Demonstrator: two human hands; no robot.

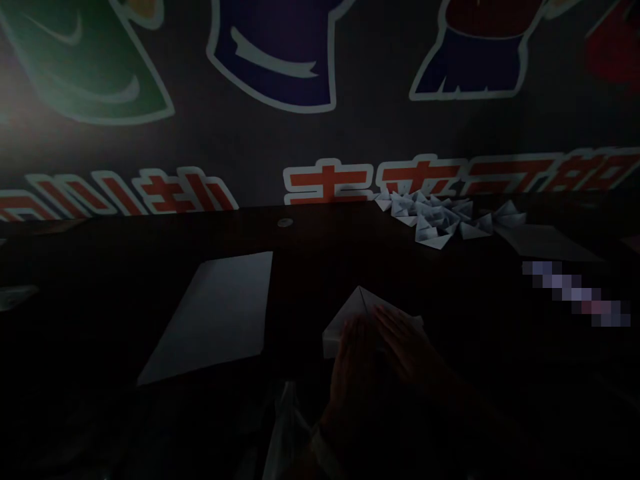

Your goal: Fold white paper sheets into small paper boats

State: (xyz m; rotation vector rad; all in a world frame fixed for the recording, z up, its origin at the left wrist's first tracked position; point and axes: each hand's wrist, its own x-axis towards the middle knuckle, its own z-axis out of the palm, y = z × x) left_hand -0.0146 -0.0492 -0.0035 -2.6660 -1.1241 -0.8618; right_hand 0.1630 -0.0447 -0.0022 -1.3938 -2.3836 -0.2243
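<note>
Left hand point(353, 363), right hand point(411, 348), open flat on folded paper point(358, 305), tip pointing away

Wall banner point(320, 143): large red, white-outlined characters, lower parts hidden, lighting dim; none legible.

Flat sheet point(215, 313) left of the half-folded paper point(356, 308) — folded pile point(440, 220) behind-right, seemingly on the table point(325, 260).
</note>
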